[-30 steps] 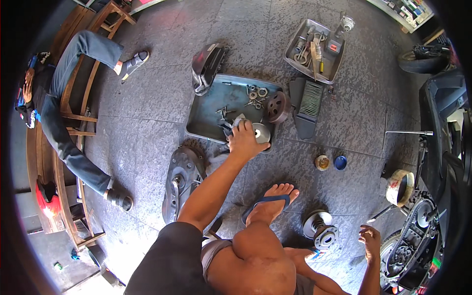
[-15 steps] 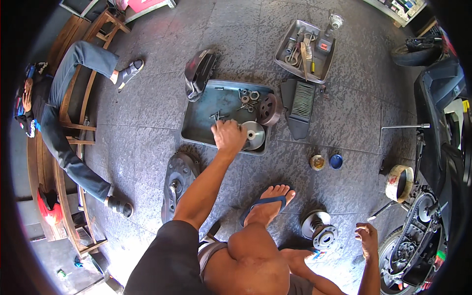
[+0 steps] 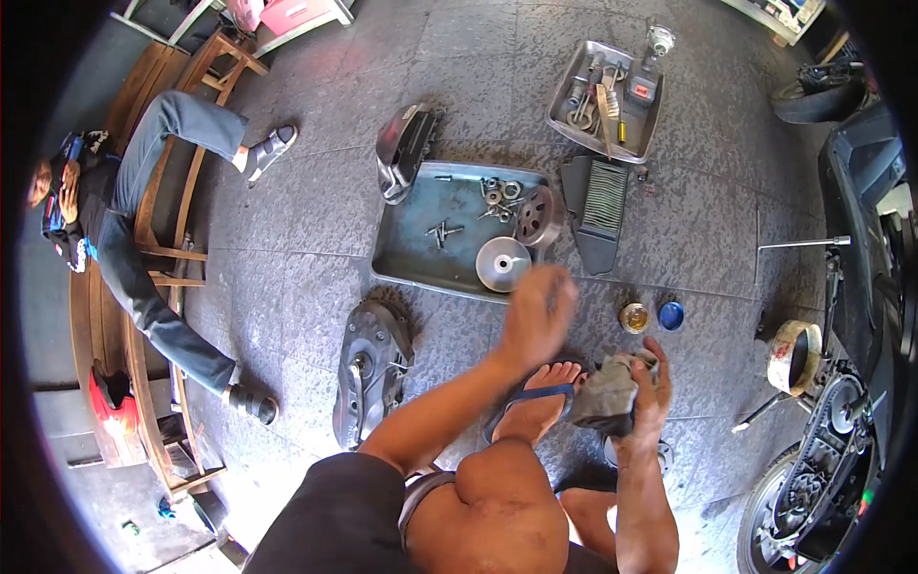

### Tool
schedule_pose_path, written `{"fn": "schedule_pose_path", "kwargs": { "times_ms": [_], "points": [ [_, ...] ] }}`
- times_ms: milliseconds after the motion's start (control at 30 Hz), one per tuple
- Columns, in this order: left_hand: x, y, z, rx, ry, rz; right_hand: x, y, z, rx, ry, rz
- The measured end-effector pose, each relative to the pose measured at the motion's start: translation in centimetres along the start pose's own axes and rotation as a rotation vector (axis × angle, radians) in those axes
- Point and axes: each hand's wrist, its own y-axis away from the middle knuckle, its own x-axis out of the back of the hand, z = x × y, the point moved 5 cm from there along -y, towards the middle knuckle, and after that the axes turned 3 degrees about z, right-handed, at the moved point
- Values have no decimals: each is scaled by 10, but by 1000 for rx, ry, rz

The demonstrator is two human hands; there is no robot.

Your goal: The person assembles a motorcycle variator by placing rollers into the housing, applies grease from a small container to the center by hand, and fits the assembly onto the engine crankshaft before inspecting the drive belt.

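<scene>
My right hand (image 3: 650,394) is closed around a crumpled grey-green rag (image 3: 604,394), held above the floor near my sandalled foot. My left hand (image 3: 538,314) hovers just off the near right edge of the shallow blue-grey tray (image 3: 406,260). Its fingers are curled together but blurred, so whatever they hold is not clear. In the tray a shiny metal pulley disc (image 3: 490,266) lies closest to that hand. Beside it stands a brown drum-shaped clutch bell (image 3: 538,215). Several bolts (image 3: 442,234) and a group of nuts and washers (image 3: 499,194) lie there too.
A dark engine cover (image 3: 368,368) lies left of my foot. Two small open tins (image 3: 634,318) sit to the right. Beyond are an air filter (image 3: 602,206) and a tool tray (image 3: 564,129). A partly dismantled motorcycle (image 3: 813,478) stands right; a person sits on a wooden bench (image 3: 139,383).
My left hand has left the bolts and moved right and nearer, out of the tray. My right hand has come inward from the lower right and now holds a rag. The view has shifted slightly.
</scene>
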Motion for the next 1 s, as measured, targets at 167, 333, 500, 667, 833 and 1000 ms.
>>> {"fn": "schedule_pose_path", "kwargs": {
  "times_ms": [167, 333, 500, 667, 833, 1000],
  "points": [
    [31, -47, -136, 281, -690, 318, 38, 13, -30, 51, 35, 76],
    [16, -58, -148, 432, -681, 83, 72, 17, -49, 108, -47, 152],
    [36, -59, -158, 337, -523, 33, 63, 24, -45, 106, -60, 158],
    [39, -49, -165, 531, -57, -6, 49, 25, -48, 133, -21, 133],
    [-6, 10, -38, 978, 1200, -132, 16, 14, -63, 326, 152, 103],
    [-68, 41, 54, 1001, 1616, -475, -38, -5, -34, 782, 622, 113]
  ]
}}
